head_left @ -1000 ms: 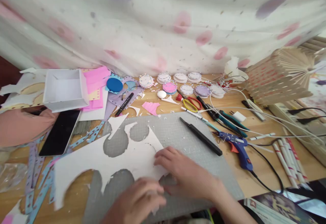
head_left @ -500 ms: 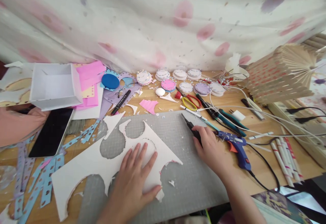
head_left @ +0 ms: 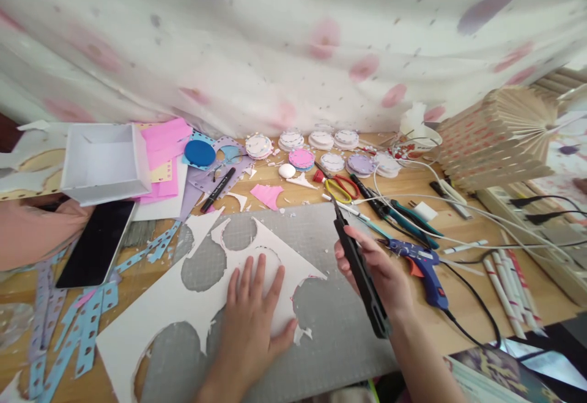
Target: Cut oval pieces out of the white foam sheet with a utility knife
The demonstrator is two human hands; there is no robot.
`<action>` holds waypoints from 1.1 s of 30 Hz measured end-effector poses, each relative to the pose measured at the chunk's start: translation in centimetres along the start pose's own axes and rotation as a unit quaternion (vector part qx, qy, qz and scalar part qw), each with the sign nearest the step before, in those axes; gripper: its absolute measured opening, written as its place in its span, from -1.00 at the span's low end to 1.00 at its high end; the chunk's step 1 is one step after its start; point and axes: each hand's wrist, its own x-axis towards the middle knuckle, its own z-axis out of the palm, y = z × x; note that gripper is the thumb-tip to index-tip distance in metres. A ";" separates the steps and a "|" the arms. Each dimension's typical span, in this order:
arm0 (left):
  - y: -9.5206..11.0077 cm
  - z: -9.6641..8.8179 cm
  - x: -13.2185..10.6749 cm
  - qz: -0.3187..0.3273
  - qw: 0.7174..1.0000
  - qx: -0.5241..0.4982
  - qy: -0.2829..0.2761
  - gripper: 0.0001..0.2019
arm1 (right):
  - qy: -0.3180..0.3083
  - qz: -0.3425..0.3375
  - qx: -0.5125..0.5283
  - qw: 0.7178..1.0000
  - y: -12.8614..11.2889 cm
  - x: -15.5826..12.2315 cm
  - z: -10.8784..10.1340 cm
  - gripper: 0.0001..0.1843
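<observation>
My left hand (head_left: pixel 254 316) lies flat with fingers spread on a white foam sheet (head_left: pixel 169 305) that has round holes cut out of it. The sheet rests on a grey cutting mat (head_left: pixel 321 336). My right hand (head_left: pixel 380 271) is closed around a black craft knife (head_left: pixel 360 271), lifted above the mat with its tip pointing away from me. The knife sits to the right of the sheet, not touching it.
A blue glue gun (head_left: pixel 422 265) with a black cord lies just right of my right hand. Scissors (head_left: pixel 342 186), pliers (head_left: pixel 403 213), a black marker (head_left: pixel 217 189), round paper discs (head_left: pixel 302 158), a white box (head_left: pixel 103 161), a dark tablet (head_left: pixel 96 244) and perforated paper strips (head_left: pixel 87 329) crowd the wooden table.
My right hand has picked the black knife up off the mat and raised it toward me. My left hand stays flat on the white sheet, shifted slightly.
</observation>
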 end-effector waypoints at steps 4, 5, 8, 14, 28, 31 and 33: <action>0.3 0.1 0.1 0.003 1.000 0.001 0.004 -0.23 | -0.032 -0.023 -0.035 0.999 1.6 -0.4 0.1 -0.60; 0.3 0.1 0.1 0.002 1.000 0.000 0.004 -0.23 | -0.041 -0.042 -0.058 0.997 1.9 -0.5 0.2 -0.57; 0.5 0.1 0.1 -0.012 1.000 -0.013 0.005 -0.27 | -0.037 -0.120 -0.184 0.975 2.7 -1.0 0.5 -0.69; 0.5 0.5 0.0 -0.012 1.000 -0.013 0.015 -0.24 | -0.031 -0.168 -0.383 0.908 4.5 -1.0 2.5 -0.57; 0.5 1.2 0.0 -0.016 0.999 0.001 0.028 -0.06 | -0.081 -0.246 -0.542 0.799 8.4 -1.4 2.5 -0.57; 0.4 1.2 -0.1 -0.014 0.999 -0.002 0.032 -0.03 | -0.085 -0.253 -0.550 0.792 8.6 -1.4 2.5 -0.57; 0.4 1.3 -0.1 -0.014 0.999 0.000 0.035 -0.02 | -0.089 -0.262 -0.560 0.781 8.6 -1.4 2.5 -0.57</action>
